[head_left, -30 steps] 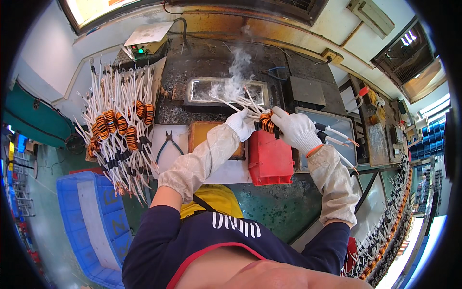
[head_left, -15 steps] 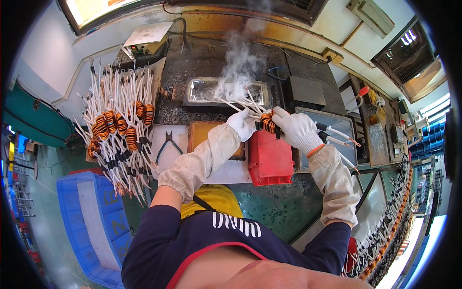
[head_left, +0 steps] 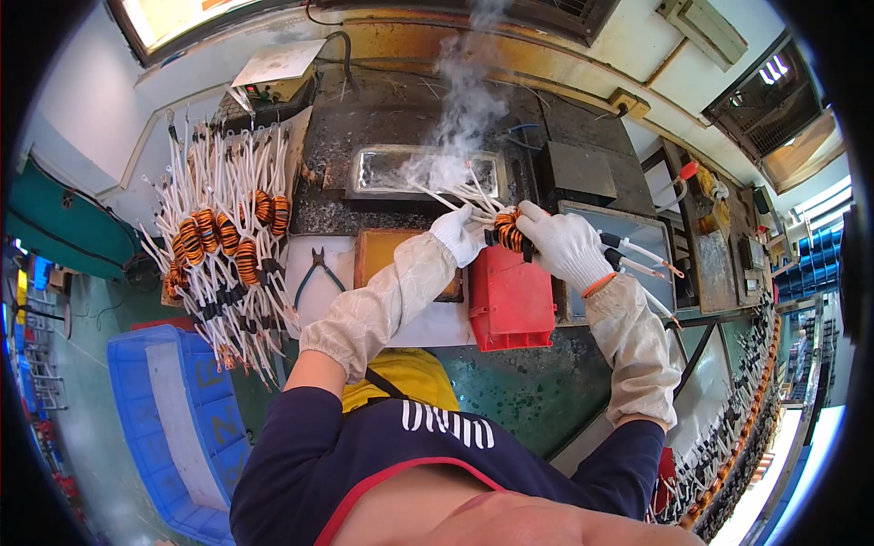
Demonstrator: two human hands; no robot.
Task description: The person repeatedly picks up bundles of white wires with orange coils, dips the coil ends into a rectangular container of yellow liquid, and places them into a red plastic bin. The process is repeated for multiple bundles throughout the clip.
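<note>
In white gloves, both my hands grip one toroidal coil (head_left: 510,229), a ring wound with copper-orange wire and black bands. My left hand (head_left: 461,235) closes on the white leads at its left side. My right hand (head_left: 557,240) wraps the coil from the right, and more white leads with black sleeves and bare ends stick out beyond it. The far lead ends reach over the solder pot (head_left: 428,173), a rectangular bath of shiny metal, where smoke rises. Smoke hides whether the tips touch the metal. Below the coil stands a red plastic bin (head_left: 513,305).
Many finished-looking coils (head_left: 228,237) with white leads are heaped at the left. Pliers (head_left: 318,273) lie near an amber-filled tray (head_left: 378,259). A grey tray (head_left: 628,246) and dark metal box (head_left: 579,173) stand at the right. A blue crate (head_left: 173,428) is on the floor.
The smoke has drifted and thinned slightly in shape above the pot. My hands and the coil stay almost in the same place.
</note>
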